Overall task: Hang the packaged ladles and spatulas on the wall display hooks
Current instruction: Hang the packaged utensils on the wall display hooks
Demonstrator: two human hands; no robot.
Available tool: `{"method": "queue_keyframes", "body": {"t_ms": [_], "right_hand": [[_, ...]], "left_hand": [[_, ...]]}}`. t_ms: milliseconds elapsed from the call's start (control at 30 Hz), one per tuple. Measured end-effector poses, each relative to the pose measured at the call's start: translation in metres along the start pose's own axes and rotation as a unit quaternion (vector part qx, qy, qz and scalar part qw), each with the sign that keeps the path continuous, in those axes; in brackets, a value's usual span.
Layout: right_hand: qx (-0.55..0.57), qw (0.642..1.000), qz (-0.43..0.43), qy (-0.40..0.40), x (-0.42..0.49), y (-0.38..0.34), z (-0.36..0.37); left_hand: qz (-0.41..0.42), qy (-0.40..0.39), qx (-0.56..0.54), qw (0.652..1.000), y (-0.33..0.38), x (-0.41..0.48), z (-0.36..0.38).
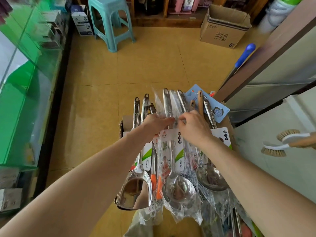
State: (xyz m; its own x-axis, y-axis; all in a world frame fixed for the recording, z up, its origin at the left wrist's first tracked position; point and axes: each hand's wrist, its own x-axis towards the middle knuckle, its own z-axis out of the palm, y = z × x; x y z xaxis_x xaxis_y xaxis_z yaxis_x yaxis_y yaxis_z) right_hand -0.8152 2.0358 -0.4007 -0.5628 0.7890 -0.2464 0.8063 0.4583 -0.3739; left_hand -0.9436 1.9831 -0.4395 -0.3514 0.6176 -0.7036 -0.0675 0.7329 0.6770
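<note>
The right hand's (195,129) thumb and forefinger (181,120) are curled together and pinch the crinkled clear plastic sleeve (162,103) round a ladle handle. The left hand's (154,124) fingers (168,120) lie close together, nearly straight, with their tips on the same sleeve. Its thumb is hidden, so I cannot tell whether it pinches.

The sleeve belongs to a packaged steel ladle (177,187) with a white-and-green card. It lies in a heap of similar packets beside a bare shovel-shaped steel spatula (136,190). The heap rests on a brown cardboard box (127,121), handles pointing away and bowls overhanging the near edge.

To the right, pale cabinet panels (273,108) and two white bristle brushes (282,144) stand close. To the left and ahead is open yellow tiled floor (136,69), bounded by a green-tinted glass counter (25,65), a teal plastic stool (111,23) and an open carton (222,28).
</note>
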Motion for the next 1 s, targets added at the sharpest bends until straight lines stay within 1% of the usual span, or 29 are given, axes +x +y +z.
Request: {"method": "queue_keyframes", "body": {"t_ms": [133, 267, 333, 433, 500, 600, 700, 833, 900, 1000], "right_hand": [[0.074, 0.997, 0.019, 0.015, 0.001, 0.001, -0.006], [0.142, 0.986, 0.015, 0.090, 0.007, 0.002, -0.018], [0.189, 0.978, 0.013, 0.083, 0.010, -0.002, -0.029], [0.271, 0.960, 0.028, 0.059, 0.015, -0.009, -0.044], [0.281, 0.958, 0.021, 0.059, 0.018, -0.010, -0.049], [0.276, 0.958, 0.010, 0.081, 0.018, -0.006, -0.053], [0.289, 0.951, 0.005, 0.107, 0.015, -0.006, -0.059], [0.324, 0.943, 0.003, 0.078, 0.006, 0.000, -0.076], [0.321, 0.944, 0.024, 0.077, 0.000, 0.005, -0.086], [0.322, 0.937, 0.067, 0.116, -0.012, 0.017, -0.104]], "left_hand": [[0.009, -0.040, -0.030, 0.999, 0.001, 0.000, -0.001], [0.023, -0.111, -0.059, 0.992, 0.009, -0.010, -0.007], [0.040, -0.157, -0.065, 0.985, 0.013, -0.016, -0.007], [0.062, -0.197, -0.059, 0.977, 0.021, -0.024, 0.000], [0.073, -0.220, -0.074, 0.970, 0.025, -0.027, 0.004], [0.086, -0.226, -0.091, 0.966, 0.025, -0.028, 0.009], [0.102, -0.224, -0.069, 0.967, 0.027, -0.034, 0.013], [0.107, -0.235, -0.027, 0.966, 0.038, -0.042, 0.016], [0.104, -0.234, 0.001, 0.967, 0.044, -0.047, 0.019], [0.102, -0.248, 0.023, 0.963, 0.055, -0.060, 0.030]]}}
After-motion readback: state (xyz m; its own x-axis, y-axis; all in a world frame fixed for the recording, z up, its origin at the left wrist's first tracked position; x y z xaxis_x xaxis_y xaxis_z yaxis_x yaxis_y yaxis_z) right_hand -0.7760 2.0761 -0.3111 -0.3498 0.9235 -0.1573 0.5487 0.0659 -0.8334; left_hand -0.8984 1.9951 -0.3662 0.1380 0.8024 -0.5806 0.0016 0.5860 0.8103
